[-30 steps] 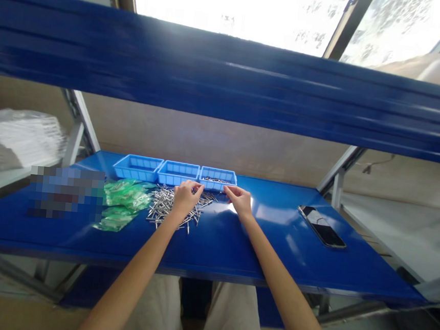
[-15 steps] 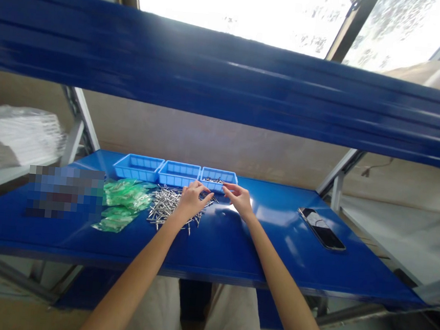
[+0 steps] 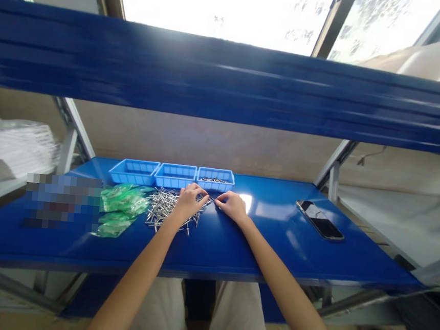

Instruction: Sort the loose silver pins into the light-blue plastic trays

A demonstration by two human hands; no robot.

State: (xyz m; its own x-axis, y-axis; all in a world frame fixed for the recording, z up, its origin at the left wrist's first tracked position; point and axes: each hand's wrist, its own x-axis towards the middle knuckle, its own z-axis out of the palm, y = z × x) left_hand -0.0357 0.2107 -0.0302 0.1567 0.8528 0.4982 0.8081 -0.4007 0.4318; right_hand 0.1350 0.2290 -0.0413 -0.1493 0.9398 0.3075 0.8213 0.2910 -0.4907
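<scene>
Thin silver metal rivets (image 3: 162, 209) lie in a loose pile on the blue table. My left hand (image 3: 190, 202) rests over the pile's right side, thumb and forefinger tips close together; whatever is between them is too small to make out. Just to its right, my right hand (image 3: 232, 206) is low over the table, with its fingertips pinched on a thin, dark-looking rivet (image 3: 213, 199) that points toward my left hand. Behind the hands stands the right-hand blue bin (image 3: 215, 186), holding several small rivets.
Two more blue bins, the middle one (image 3: 174, 183) and the left one (image 3: 134, 180), adjoin it. Green plastic bags (image 3: 124, 203) lie left of the pile, beside a blurred-out patch. A phone (image 3: 320, 221) lies at right. A blue shelf beam (image 3: 227, 81) crosses above the table.
My right hand has come down from the front of the right-hand bin to the table beside the pile, and its fingers have closed. My left hand stays over the pile, its fingertips nearer together.
</scene>
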